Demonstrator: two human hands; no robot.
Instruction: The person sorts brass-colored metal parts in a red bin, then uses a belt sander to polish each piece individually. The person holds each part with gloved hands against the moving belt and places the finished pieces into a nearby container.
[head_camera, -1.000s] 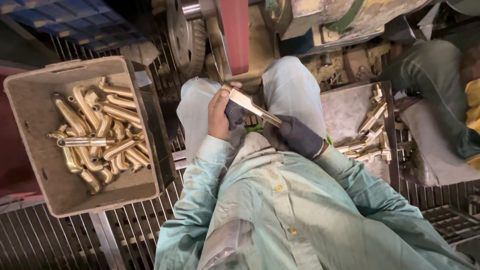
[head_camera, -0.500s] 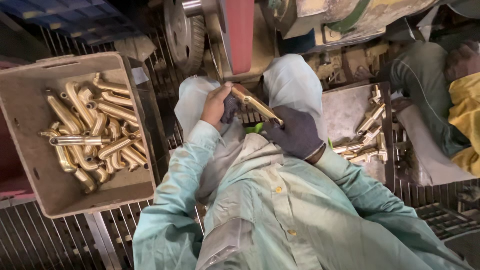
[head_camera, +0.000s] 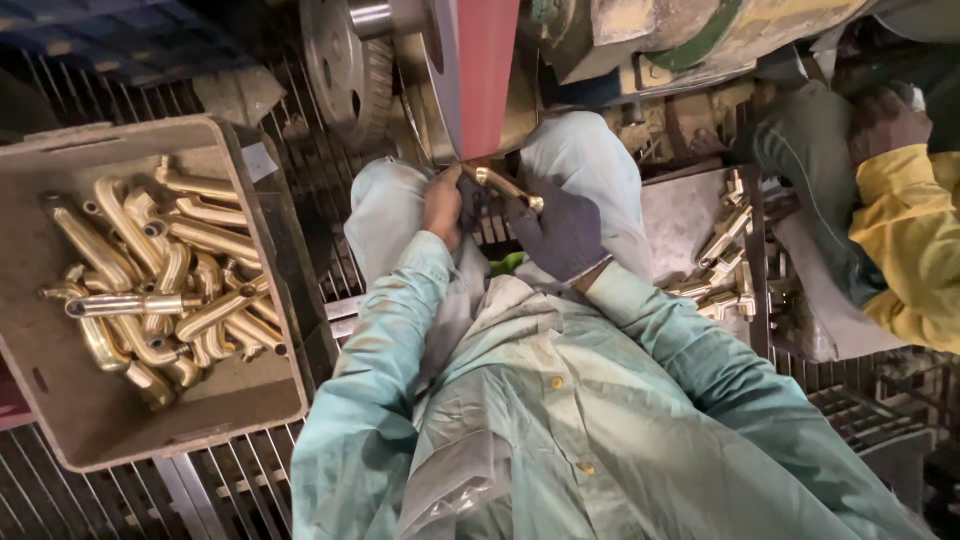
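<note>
Head view: my bare left hand and gloved right hand are both clamped on one curved brass spout, its tip pressed to the red sanding belt just above my knees. Judging by that, the grinding step is in hand; next calls for turning the spout steadily, fingers off the belt. Crate of brass spouts by my left side; more brass pieces on the grey tray right.
</note>
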